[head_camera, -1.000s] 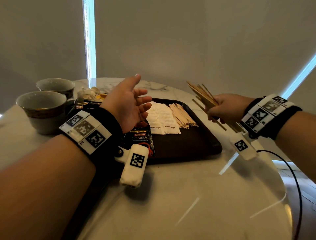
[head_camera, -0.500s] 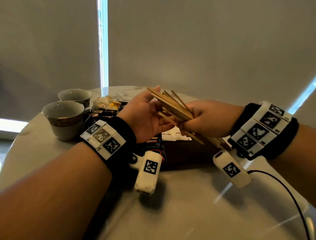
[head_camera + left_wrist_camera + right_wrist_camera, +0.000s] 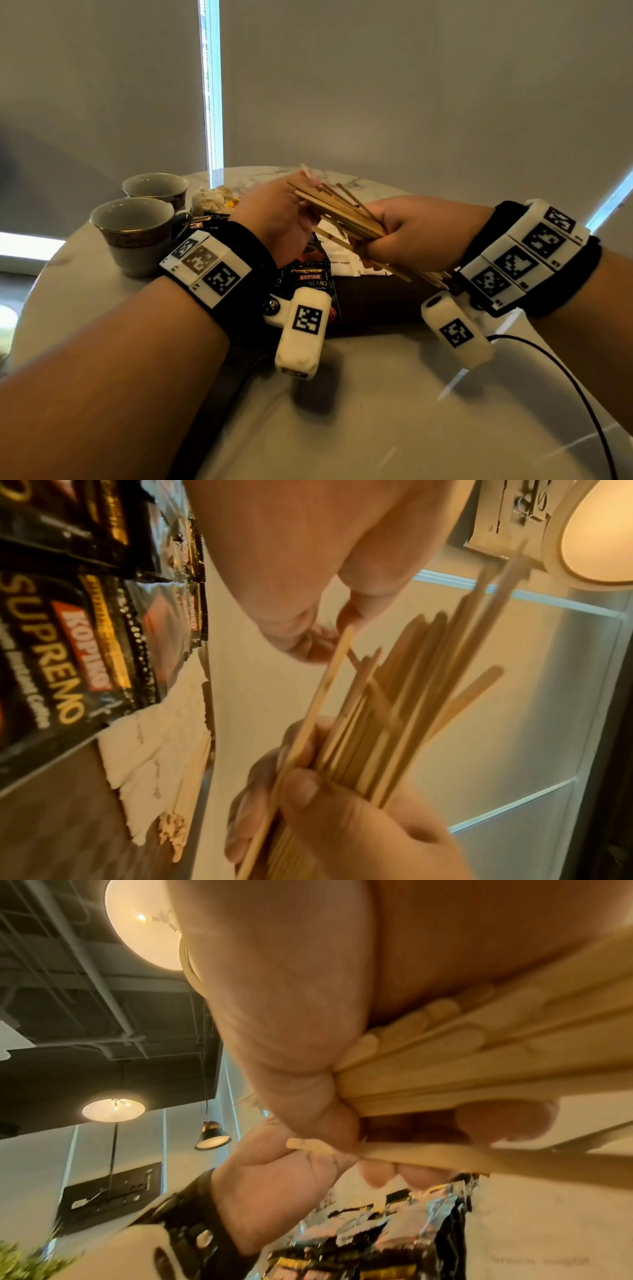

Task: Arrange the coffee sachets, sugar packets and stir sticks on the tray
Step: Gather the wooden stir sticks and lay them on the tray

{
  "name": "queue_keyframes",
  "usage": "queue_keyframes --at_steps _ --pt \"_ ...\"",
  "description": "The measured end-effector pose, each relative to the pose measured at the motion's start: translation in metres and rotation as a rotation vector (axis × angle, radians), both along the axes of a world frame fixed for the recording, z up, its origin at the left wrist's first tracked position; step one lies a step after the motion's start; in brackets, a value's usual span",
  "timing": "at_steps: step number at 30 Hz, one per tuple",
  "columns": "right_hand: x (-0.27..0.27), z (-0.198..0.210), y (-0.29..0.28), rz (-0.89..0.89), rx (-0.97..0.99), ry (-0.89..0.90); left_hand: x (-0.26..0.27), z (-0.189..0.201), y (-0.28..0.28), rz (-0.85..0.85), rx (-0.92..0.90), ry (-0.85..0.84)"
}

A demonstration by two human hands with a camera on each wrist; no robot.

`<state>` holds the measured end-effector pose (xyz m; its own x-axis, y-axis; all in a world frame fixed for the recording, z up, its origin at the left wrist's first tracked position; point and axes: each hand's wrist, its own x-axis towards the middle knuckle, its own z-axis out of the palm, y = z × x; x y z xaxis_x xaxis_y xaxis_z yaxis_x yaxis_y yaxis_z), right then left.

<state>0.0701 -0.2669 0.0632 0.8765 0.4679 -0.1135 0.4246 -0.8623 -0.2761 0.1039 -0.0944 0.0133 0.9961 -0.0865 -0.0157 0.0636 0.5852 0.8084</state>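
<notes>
While both hands are hovering above the dark tray (image 3: 376,301), the right hand (image 3: 418,236) is clutching a fanned bundle of wooden stir sticks (image 3: 339,212), fingers curled round it. Left hand (image 3: 274,222) is touching the sticks' far ends; its grip is blurred, cannot tell. Coffee sachets (image 3: 61,647), sugar packets (image 3: 154,756) and further sticks (image 3: 174,829) are lying on the tray.

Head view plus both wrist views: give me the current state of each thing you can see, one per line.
stir sticks in hand: fanned, uneven bundle, held above the tray.
right hand: closed round the bundle.
left hand: fingers touching the bundle's far ends.
stir sticks on tray: lying beside the sugar packets.
sugar packets: lying flat on the tray.
coffee sachets: overlapping on the tray.
tray: on the table, partly hidden.
cups: upright, look empty.
</notes>
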Motion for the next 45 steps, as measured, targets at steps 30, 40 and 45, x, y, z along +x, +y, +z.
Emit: queue_keyframes --at_steps 30,40,45 --pt "-0.010 -0.022 0.027 -0.149 0.782 0.017 -0.017 -0.009 -0.030 -0.178 0.223 -0.236" --pt "-0.011 -0.023 0.017 -0.188 0.732 0.039 -0.022 -0.009 -0.033 -0.197 0.232 -0.218" --pt "-0.012 -0.030 0.018 -0.214 0.889 -0.045 -0.018 -0.013 -0.037 -0.103 0.181 -0.202"
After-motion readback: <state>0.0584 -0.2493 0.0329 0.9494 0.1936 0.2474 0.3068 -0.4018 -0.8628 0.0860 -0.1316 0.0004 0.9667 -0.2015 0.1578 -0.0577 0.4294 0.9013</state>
